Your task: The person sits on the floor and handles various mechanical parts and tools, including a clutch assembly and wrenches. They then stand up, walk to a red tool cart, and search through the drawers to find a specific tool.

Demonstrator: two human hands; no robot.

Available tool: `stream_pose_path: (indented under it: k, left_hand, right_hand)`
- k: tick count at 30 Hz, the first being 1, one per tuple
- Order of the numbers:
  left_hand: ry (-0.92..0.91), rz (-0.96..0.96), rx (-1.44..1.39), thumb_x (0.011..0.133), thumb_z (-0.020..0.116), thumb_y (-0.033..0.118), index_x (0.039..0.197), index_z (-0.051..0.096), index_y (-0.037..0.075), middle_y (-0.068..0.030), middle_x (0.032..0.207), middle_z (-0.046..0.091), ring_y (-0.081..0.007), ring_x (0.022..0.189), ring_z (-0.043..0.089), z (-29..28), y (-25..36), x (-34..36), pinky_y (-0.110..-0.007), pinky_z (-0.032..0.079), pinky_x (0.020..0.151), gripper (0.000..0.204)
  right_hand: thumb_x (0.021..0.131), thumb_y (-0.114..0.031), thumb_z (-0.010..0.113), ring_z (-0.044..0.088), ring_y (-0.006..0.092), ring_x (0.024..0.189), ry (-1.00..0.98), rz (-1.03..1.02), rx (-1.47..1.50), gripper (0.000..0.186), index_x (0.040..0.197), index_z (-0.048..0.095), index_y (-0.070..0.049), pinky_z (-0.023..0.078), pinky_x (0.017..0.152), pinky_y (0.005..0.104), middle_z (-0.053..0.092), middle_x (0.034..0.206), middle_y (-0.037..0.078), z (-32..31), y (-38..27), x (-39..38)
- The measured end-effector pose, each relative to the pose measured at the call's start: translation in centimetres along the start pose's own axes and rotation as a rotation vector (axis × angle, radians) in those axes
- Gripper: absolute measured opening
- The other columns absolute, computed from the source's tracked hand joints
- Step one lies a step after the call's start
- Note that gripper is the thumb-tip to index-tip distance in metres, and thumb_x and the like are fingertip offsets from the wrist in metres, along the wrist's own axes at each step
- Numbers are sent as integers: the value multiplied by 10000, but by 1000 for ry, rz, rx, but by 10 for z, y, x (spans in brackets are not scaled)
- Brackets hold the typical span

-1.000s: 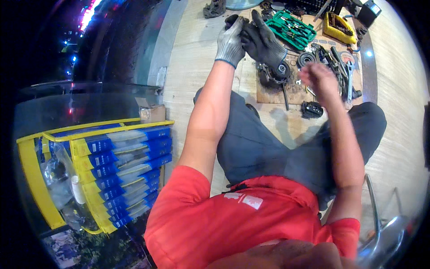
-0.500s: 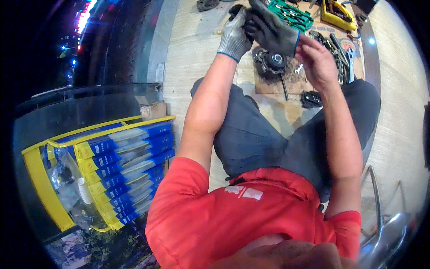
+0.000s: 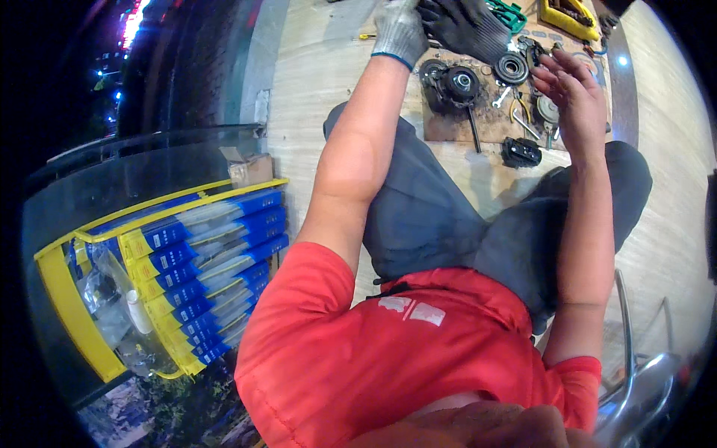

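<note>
My left hand [image 3: 399, 31] wears a grey knit work glove with a blue cuff edge. Its fingers, partly cut off at the top edge, are closed on a second glove [image 3: 470, 31], dark-palmed and stretching to the right. My right hand [image 3: 571, 93] is bare and held apart from that glove, its fingers slightly bent and spread with nothing in them. Below the gloves sits a greasy black round machine part [image 3: 457, 86] with a rod sticking out. A ring-shaped pulley-like part [image 3: 511, 69] lies between it and my right hand.
A stained board [image 3: 444, 131] carries the parts, a small wrench [image 3: 502, 97] and yellow-handled pliers [image 3: 520, 110]. Near my knees is a black block-like part [image 3: 521, 152]. Further off are a green tool tray [image 3: 509, 15] and a yellow bin [image 3: 571, 21]. A yellow rack [image 3: 78, 313] stands left.
My right hand has let go of the glove's cuff and moved right, its fingers spreading. The glove stays with my left hand, and the ring-shaped part and pliers have come into view.
</note>
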State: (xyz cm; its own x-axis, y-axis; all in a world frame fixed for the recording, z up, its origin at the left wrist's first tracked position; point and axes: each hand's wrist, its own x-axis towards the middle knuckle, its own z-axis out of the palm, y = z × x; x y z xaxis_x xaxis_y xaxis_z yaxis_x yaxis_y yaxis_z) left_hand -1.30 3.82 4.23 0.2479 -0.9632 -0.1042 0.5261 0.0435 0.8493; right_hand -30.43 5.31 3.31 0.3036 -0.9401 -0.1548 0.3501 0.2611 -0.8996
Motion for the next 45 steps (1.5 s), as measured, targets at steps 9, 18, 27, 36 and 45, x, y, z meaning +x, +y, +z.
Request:
stream_pose_path:
  k: [9, 18, 27, 36, 45]
  left_hand:
    - [309, 688, 1400, 996, 604, 334, 1357, 584, 23, -111, 1275, 645, -256, 1176, 600, -79, 24, 4, -341, 455, 1023, 478]
    - [220, 621, 915, 958, 693, 260, 1149, 686, 0, -65, 978, 709, -159, 867, 626, -41, 34, -22, -300, 500, 814, 323]
    - [275, 545, 952, 930, 711, 275, 1167, 693, -23, -119, 1041, 733, -185, 937, 674, -51, 50, -37, -309, 513, 838, 381]
    - [289, 591, 911, 951, 674, 223, 1184, 672, -27, -131, 1056, 730, -199, 955, 685, -54, 53, -44, -318, 521, 846, 341]
    - [369, 727, 1185, 960, 664, 253, 1160, 675, 12, -162, 1033, 732, -264, 974, 705, -59, 43, -29, -358, 526, 873, 314]
  right_hand:
    - [928, -36, 561, 673, 206, 939, -647, -217, -698, 326, 1249, 605, 2, 536, 865, 344, 704, 1035, 136, 92, -39, -126]
    - [895, -68, 607, 678, 295, 956, -1285, -161, -463, 361, 1254, 594, -32, 542, 857, 392, 698, 986, 171, 130, -50, -189]
    - [877, -89, 628, 672, 352, 965, -1319, -530, -809, 334, 1208, 622, -42, 534, 879, 431, 691, 950, 183, 123, -34, -171]
    - [1017, -251, 564, 661, 369, 1120, -161, -257, -1454, 416, 1391, 551, -69, 498, 947, 404, 685, 1202, 209, -48, 6, 67]
    - [969, -344, 626, 682, 363, 1071, -286, -20, -1437, 490, 1307, 590, 9, 511, 912, 417, 698, 1113, 261, -54, 12, 81]
